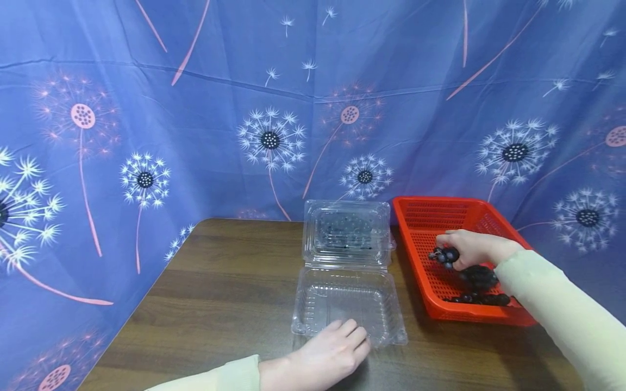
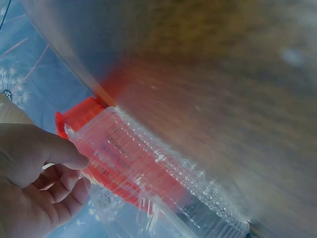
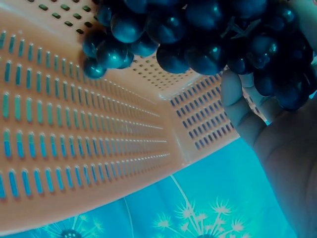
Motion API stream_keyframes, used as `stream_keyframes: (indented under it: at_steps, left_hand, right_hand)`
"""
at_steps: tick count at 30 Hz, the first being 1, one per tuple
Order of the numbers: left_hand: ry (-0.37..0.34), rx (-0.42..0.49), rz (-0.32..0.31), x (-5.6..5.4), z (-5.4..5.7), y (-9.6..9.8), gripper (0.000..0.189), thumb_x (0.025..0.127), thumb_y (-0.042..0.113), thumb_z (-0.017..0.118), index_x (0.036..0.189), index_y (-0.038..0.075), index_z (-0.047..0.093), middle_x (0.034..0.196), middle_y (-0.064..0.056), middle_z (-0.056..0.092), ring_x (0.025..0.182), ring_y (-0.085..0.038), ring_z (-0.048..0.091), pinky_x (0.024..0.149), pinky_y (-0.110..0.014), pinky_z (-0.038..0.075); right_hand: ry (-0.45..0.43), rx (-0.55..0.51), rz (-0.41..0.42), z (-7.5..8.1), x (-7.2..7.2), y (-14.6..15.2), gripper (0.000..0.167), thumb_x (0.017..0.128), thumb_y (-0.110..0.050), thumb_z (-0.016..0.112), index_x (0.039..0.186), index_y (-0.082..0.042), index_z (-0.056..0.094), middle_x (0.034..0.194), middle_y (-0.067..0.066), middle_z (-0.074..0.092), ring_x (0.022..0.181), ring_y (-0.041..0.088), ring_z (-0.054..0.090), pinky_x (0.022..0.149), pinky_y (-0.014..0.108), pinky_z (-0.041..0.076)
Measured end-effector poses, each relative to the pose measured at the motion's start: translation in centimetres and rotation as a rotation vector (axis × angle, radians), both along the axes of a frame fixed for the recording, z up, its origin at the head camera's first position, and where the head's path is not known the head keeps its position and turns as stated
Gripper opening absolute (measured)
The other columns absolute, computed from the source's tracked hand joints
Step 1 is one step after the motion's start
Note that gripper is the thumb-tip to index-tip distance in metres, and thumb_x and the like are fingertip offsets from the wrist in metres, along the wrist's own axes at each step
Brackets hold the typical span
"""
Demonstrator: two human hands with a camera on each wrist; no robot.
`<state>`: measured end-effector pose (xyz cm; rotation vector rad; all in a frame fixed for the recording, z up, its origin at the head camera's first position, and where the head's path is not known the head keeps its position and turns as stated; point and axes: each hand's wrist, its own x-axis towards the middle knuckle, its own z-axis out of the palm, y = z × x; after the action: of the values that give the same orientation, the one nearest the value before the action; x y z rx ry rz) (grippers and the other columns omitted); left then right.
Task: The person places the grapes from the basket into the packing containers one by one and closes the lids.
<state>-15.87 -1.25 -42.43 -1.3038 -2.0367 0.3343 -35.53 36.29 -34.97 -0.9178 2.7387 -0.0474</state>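
Observation:
My right hand (image 1: 464,248) is inside the red plastic basket (image 1: 413,252) and grips a bunch of dark grapes (image 1: 447,256). The right wrist view shows the bunch (image 3: 203,37) close up, with the fingers curled at its side. More dark grapes (image 1: 481,299) lie on the basket's floor near its front wall. My left hand (image 1: 329,353) is at the front rim of a clear plastic clamshell box (image 1: 344,304), its thumb and fingers pinching the edge. The box's lid (image 1: 346,228) stands folded back behind its tray.
The brown wooden table (image 1: 225,288) carries the box in the middle and the basket at its right. A blue cloth (image 1: 205,136) with dandelion prints hangs behind and at the sides. The basket's raised walls surround the right hand's space.

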Motion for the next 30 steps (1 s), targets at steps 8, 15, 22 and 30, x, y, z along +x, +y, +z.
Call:
stream_keyframes:
  at_steps: [8,15,22,30]
  left_hand:
    - [-0.023,0.004,-0.016,-0.4,-0.3,-0.5,0.02,0.083,0.02,0.051,0.1,0.019,0.06,0.093,0.01,0.053,0.085,-0.01,0.048,0.064,-0.02,0.035]
    - [-0.007,0.015,-0.028,-0.4,0.1,-0.5,0.019,0.084,0.02,0.047,0.097,0.019,0.061,0.092,0.01,0.053,0.084,-0.009,0.048,0.062,-0.019,0.034]
    - [-0.01,0.012,-0.031,-0.1,0.9,-0.6,0.021,0.085,0.019,0.044,0.098,0.019,0.061,0.092,0.01,0.054,0.083,-0.009,0.048,0.063,-0.019,0.035]
    - [0.011,0.012,-0.029,0.0,1.3,-0.6,0.02,0.085,0.018,0.045,0.096,0.019,0.061,0.09,0.01,0.053,0.082,-0.009,0.048,0.061,-0.018,0.036]
  right_hand:
    - [0.04,-0.004,0.016,1.4,0.5,-0.4,0.05,0.065,-0.017,0.077,0.111,-0.012,0.058,0.105,0.007,0.058,0.088,0.02,0.056,0.071,0.037,0.049]
    - [0.104,-0.028,0.024,2.7,1.1,-0.4,0.048,0.066,-0.017,0.077,0.11,-0.013,0.058,0.103,0.005,0.057,0.084,0.016,0.055,0.068,0.035,0.048]
    - [0.255,-0.059,0.044,3.9,1.7,-0.6,0.042,0.064,-0.016,0.078,0.102,-0.019,0.06,0.091,-0.004,0.052,0.076,0.01,0.05,0.064,0.032,0.047]
    - [0.391,-0.098,0.04,5.0,2.7,-1.2,0.043,0.063,-0.013,0.079,0.101,-0.02,0.06,0.091,-0.002,0.048,0.073,0.01,0.049,0.06,0.031,0.044]
